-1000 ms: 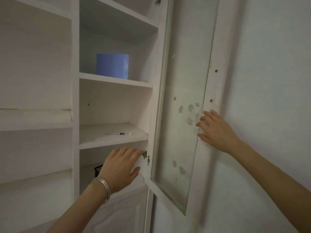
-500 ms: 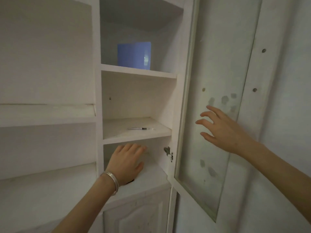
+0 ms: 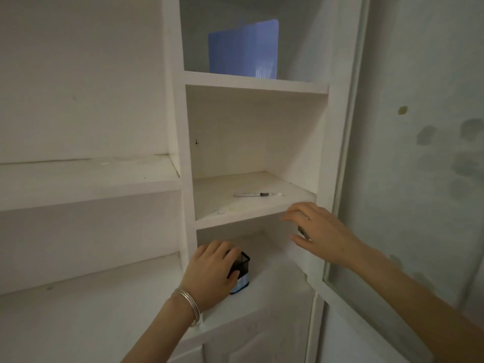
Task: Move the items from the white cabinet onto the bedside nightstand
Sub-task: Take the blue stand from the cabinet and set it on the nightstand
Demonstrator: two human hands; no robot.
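Observation:
The white cabinet (image 3: 256,86) stands open in front of me. On its lowest open shelf sits a small dark box with a light blue base (image 3: 241,275); my left hand (image 3: 212,273), a bracelet on its wrist, is wrapped around the box's left side. My right hand (image 3: 323,233) hovers with fingers spread by the front edge of the middle shelf, holding nothing. A pen-like white and black stick (image 3: 258,194) lies on that middle shelf. A blue box (image 3: 242,49) stands on the shelf above.
The cabinet's glass door (image 3: 408,179) is swung open to the right, close beside my right arm. Wide white shelves (image 3: 86,179) run off to the left. A closed lower door panel (image 3: 251,347) lies below.
My left hand reached deeper into the lowest shelf and closed around the dark box. My right hand left the glass door and moved left to the middle shelf's edge. The view came closer.

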